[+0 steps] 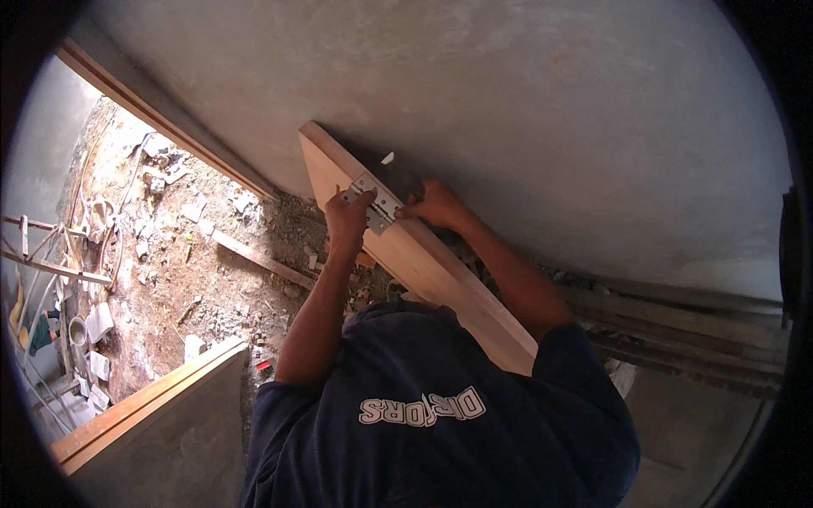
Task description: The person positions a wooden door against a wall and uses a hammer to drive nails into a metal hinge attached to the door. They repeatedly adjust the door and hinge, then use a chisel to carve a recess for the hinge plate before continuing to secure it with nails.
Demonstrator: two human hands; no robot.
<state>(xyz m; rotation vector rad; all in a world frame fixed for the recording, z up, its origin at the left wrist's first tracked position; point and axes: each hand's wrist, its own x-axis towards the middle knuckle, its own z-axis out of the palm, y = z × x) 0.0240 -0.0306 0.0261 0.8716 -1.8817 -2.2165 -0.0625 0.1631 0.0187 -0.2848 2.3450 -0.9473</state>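
Note:
A silver metal butt hinge (385, 203) lies across the narrow edge of a pale wooden door panel (440, 271), which leans at a slant near the grey wall. One leaf rests on the edge, and the other hangs over the broad face. My left hand (344, 222) grips the hinge, thumb on top by the knuckle. From the other side, my right hand (439, 206) has its fingers curled at the hinge's end, pressed against it and the wood. A small whitish piece (388, 157) shows just beyond the panel; its kind is unclear in the shadow.
The plastered wall (550, 102) rises close behind the panel. Left lies a doorway with a wooden frame (169, 127) and rubble-strewn ground (178, 254). A loose wooden strip (262, 261) lies there. Framed timber (152, 398) stands at lower left, and stacked planks (686, 330) lie at right.

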